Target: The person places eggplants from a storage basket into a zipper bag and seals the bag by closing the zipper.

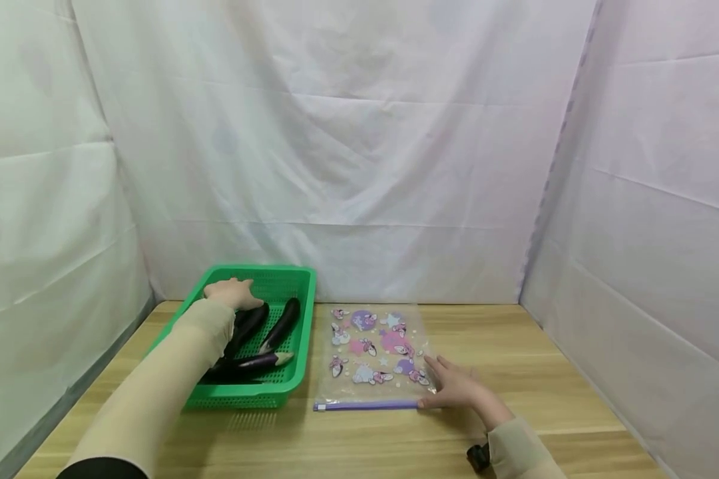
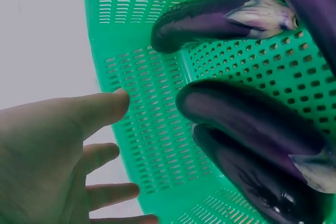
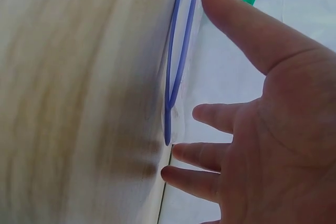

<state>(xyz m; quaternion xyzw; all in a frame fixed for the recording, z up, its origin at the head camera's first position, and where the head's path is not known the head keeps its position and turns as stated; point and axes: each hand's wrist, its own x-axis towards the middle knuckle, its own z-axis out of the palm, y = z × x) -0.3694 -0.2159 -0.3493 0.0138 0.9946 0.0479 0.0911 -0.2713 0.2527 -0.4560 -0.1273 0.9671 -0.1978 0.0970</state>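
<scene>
My left hand [image 1: 230,294] reaches over the green basket [image 1: 309,319], fingers spread and holding nothing. In the left wrist view its fingertips are near the basket's slotted wall. Several dark purple eggplants lie inside, among them a curved eggplant [image 2: 220,22] with a pale cap and a larger eggplant [image 2: 252,116] beside another. On the table, right of the basket, a clear zip bag [image 1: 374,362] with pink and purple cartoon prints lies flat. Its purple zip edge [image 3: 181,51] is parted in the right wrist view. My right hand [image 1: 458,387] has its fingers extended at the bag's near right corner.
The wooden table [image 1: 515,372] meets white curtains [image 1: 359,166] at the back and on both sides. A small black object [image 1: 478,458] sits at the right sleeve's cuff.
</scene>
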